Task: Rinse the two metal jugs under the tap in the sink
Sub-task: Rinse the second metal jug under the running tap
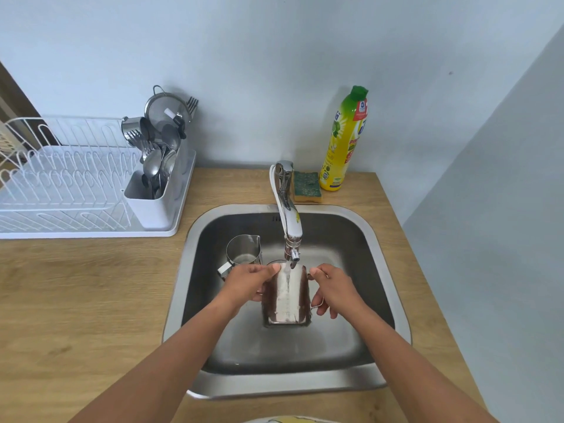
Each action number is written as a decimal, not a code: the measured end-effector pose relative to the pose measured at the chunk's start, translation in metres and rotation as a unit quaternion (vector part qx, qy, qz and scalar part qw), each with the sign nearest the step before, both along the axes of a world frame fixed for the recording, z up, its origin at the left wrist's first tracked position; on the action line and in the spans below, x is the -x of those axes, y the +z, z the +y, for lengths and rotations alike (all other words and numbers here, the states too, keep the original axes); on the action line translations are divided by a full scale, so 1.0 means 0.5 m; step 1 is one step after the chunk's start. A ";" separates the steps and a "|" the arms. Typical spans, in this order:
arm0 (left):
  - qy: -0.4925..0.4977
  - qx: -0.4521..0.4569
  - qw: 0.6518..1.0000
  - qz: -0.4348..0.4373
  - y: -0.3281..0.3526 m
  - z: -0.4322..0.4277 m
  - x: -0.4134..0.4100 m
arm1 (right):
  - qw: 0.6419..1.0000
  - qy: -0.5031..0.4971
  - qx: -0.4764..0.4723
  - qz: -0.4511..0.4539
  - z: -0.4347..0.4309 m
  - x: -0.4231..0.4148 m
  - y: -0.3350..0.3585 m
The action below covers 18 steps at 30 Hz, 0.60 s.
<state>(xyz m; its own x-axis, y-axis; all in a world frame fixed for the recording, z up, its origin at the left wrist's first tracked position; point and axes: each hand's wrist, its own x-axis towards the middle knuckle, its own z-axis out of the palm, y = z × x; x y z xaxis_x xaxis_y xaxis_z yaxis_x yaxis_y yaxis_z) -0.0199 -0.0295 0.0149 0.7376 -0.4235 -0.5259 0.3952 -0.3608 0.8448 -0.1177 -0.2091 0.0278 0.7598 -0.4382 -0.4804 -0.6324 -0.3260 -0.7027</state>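
A metal jug with scale marks on its side is held over the middle of the steel sink, its mouth right under the tap spout. Water runs over its top. My left hand grips the jug's left side, thumb near the rim. My right hand curls round the thin handle on the jug's right side. A second metal jug stands upright in the sink's back left, just behind my left hand, with its handle pointing to the front left.
A green and yellow sponge and a yellow dish soap bottle stand behind the sink by the wall. A white dish rack with a cutlery holder full of spoons and forks sits on the wooden counter to the left.
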 end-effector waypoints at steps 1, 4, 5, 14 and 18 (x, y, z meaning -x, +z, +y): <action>0.004 0.002 1.000 0.013 0.004 -0.002 0.000 | 1.000 -0.004 -0.007 -0.001 0.000 -0.002 0.000; 0.005 -0.013 0.999 0.031 0.016 -0.005 0.000 | 0.999 -0.018 -0.034 -0.002 -0.002 -0.004 -0.004; 0.004 -0.016 0.999 0.034 0.018 -0.005 0.001 | 0.999 -0.026 -0.047 -0.003 -0.003 -0.003 -0.006; 0.000 -0.040 0.999 -0.001 0.011 -0.003 -0.015 | 0.961 -0.144 -0.228 0.064 -0.016 -0.008 -0.039; -0.042 -0.100 0.987 -0.115 0.032 0.001 -0.045 | 0.933 -0.184 -0.297 0.091 -0.017 -0.009 -0.059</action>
<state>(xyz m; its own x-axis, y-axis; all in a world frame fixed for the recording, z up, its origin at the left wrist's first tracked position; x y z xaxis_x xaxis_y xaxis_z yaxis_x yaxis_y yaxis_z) 0.0028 -0.0293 0.0307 0.8141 -0.3930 -0.4275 0.1617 -0.5536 0.8169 -0.1133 -0.2175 -0.0018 0.4922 -0.2691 -0.8279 -0.7513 0.3490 -0.5601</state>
